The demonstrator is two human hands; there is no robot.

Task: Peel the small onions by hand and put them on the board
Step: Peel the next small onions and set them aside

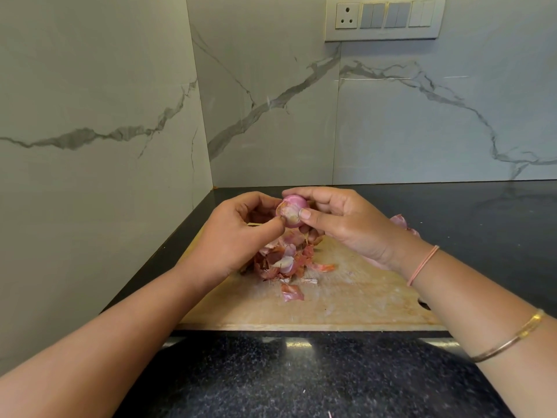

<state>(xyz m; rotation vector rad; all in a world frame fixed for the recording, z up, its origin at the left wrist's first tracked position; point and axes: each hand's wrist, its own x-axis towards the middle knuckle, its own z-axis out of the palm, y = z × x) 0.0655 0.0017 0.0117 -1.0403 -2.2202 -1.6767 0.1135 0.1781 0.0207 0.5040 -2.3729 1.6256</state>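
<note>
Above the far part of the board (346, 303), the left hand (238, 233) pinches a loose flap of skin (285, 213) on the left face of the small onion (297, 203), while the right hand (340, 224) clasps the bulb from the right, thumb in front and fingers curled behind. The flap lies on the left hand's side, so the pull likely runs leftward, away from that clasp. No legible writing shows.

Nothing to read here: not a letter, label, brand or number shows anywhere, neither on the wall's switch panel (384, 18) nor on the wooden cutting board (346, 300).
</note>
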